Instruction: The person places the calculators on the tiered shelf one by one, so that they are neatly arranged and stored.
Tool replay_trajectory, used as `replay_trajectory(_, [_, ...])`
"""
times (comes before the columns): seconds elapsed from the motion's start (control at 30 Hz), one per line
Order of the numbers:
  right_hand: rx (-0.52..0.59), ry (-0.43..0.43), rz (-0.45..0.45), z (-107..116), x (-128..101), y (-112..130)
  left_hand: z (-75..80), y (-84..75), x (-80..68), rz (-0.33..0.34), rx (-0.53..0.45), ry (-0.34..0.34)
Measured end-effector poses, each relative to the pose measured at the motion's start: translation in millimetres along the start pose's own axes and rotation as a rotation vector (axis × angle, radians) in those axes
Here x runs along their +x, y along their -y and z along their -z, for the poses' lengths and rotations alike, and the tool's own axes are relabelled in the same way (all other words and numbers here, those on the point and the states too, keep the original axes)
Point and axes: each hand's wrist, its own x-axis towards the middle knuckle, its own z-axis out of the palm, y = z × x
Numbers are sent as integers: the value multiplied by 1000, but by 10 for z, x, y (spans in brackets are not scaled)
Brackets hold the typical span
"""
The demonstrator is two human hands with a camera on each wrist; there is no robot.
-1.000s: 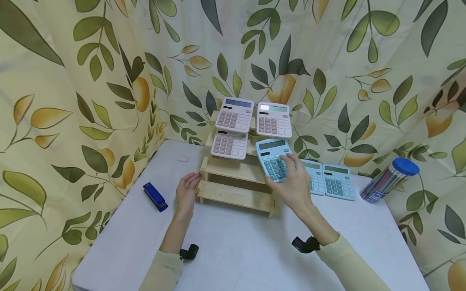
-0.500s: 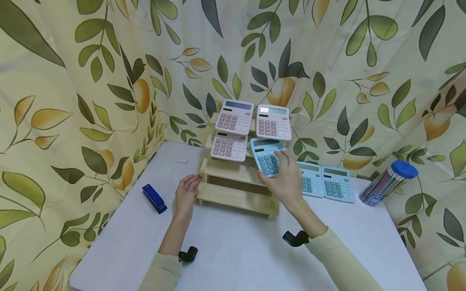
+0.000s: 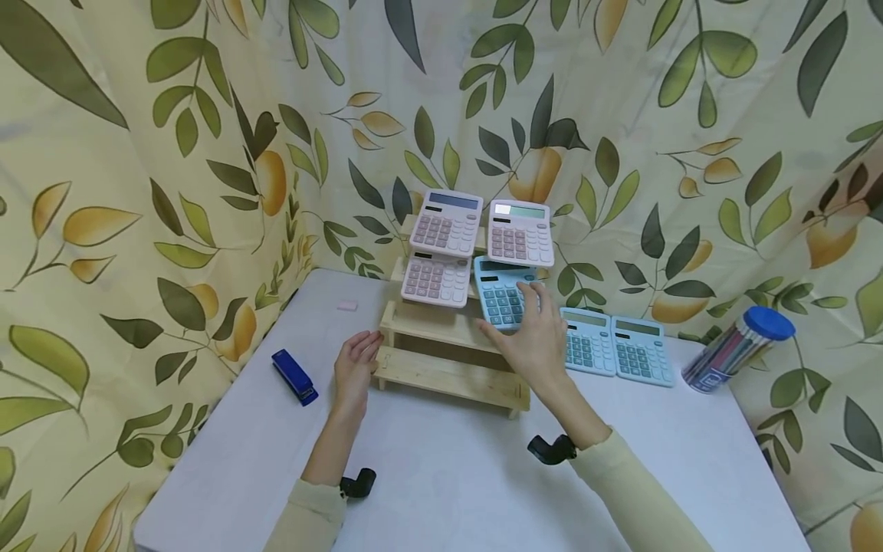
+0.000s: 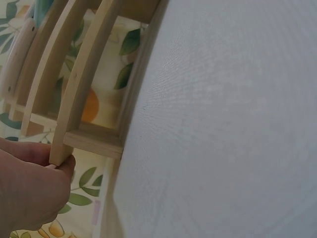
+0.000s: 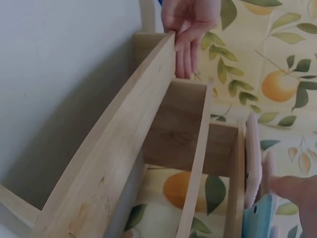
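Note:
A wooden stepped rack (image 3: pixel 448 374) stands on the table. My left hand (image 3: pixel 355 376) is at the left end of its lowest step, and in the left wrist view thumb and fingers pinch that board end (image 4: pixel 60 151). A light blue calculator (image 3: pixel 502 300) leans on an upper step, right of a pink calculator (image 3: pixel 436 276) and under another pink calculator (image 3: pixel 519 232). My right hand (image 3: pixel 538 337) is spread over the blue one, fingertips at its right side and thumb stretched past its lower left corner. In the right wrist view a digit (image 5: pixel 292 191) shows just above the blue calculator (image 5: pixel 258 218).
A third pink calculator (image 3: pixel 447 221) sits upper left on the rack. Two more blue calculators (image 3: pixel 589 341) (image 3: pixel 641 350) lie side by side at right, near a blue-lidded pencil tub (image 3: pixel 738 349). A blue stapler (image 3: pixel 294 376) and pink eraser (image 3: pixel 347 304) lie left. Patterned curtain surrounds the table.
My right hand has carried the blue calculator left and slightly up, straightening it beside the pink one. The thumb has spread away from its lower corner. My left hand has stayed at the rack.

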Motion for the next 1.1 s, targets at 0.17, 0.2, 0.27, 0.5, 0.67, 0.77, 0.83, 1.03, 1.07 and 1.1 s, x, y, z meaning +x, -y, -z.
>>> replay_trajectory(0.17, [24, 35, 10, 60, -23, 0, -23, -9, -6, -1, 9, 3])
replay_trajectory(0.2, [30, 38, 8, 72, -25, -2, -28, -8, -6, 0, 8, 4])
replay_trajectory(0.27, [47, 40, 6, 82, -26, -7, -30, -4, -2, 1, 7, 8])
replay_trajectory(0.5, [111, 0, 52, 82, -46, -29, -10, -5, 13, -1, 5, 17])
replay_trajectory(0.67, [143, -18, 67, 78, -46, -14, 0, -7, 17, -1, 5, 11])
replay_trajectory(0.77, [137, -32, 70, 58, -12, 3, -12, -24, 18, -5, 14, 13])
replay_trajectory(0.83, [136, -44, 74, 35, 14, 14, -18, -35, 19, -10, 19, 11])
replay_trajectory(1.03, [148, -66, 62, -40, 44, 38, -13, -35, 5, -3, 20, 4])
replay_trajectory(1.07, [149, -67, 57, -50, 44, 40, -13, -32, 3, -1, 19, 6])
replay_trajectory(1.1, [150, -68, 51, -58, 45, 42, -15, -28, 1, 0, 17, 8])
